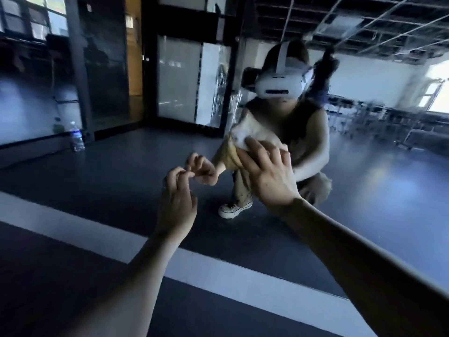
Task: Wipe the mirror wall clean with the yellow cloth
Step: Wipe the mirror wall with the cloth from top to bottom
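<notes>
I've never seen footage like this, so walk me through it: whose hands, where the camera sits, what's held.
One picture, from a camera worn on a person's head, looking forward and down. The two bare arms are that person's own. They crouch facing a mirror wall, so the figure in the white headset is their reflection. The right hand presses the yellow cloth against the glass with spread fingers. The left hand holds nothing; its curled fingers reach the glass. A water bottle shows in the reflection, far left.
</notes>
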